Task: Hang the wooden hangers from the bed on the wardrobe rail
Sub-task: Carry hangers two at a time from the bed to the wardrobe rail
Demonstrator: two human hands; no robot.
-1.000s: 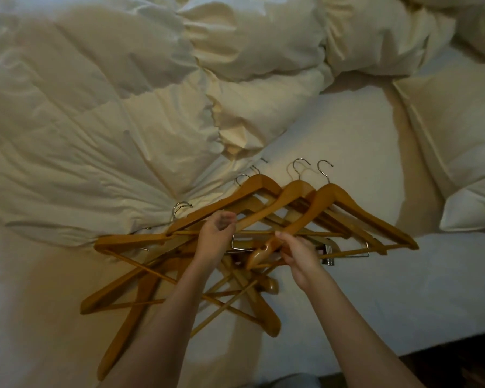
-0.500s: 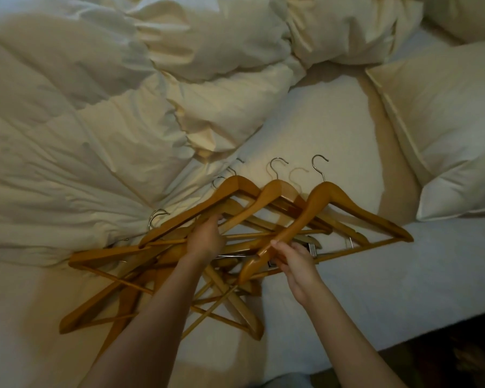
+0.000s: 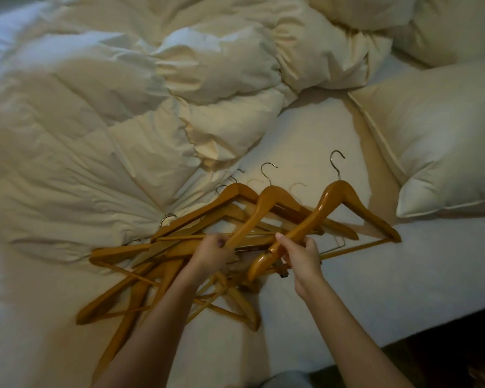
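Head view. The wooden hangers lie in a loose, overlapping pile on the bed, directly ahead of the person and just beyond both wrists. A rumpled duvet borders the pile on the far left; a pillow sits well apart to the right.

The right hand is closed around the near arm of the rightmost hanger, thumb on top, fingers curled beneath. That hanger's long axis runs from lower left to upper right across the bed, its metal hook pointing away from the person. It appears separated from the pile at its hook end; whether its far tip touches the sheet cannot be told.

The left hand is closed on the lower arm of the next hanger, whose hook also points away. This one overlaps others beneath it, so the left hand is nearer the bulk of the pile.

Judgement: the coming move depends on the hooks facing away, roughly parallel. Lifting both toward the person should clear the tangle, though crossbars below may snag. The wardrobe rail is not in view; no hanger is hung yet.
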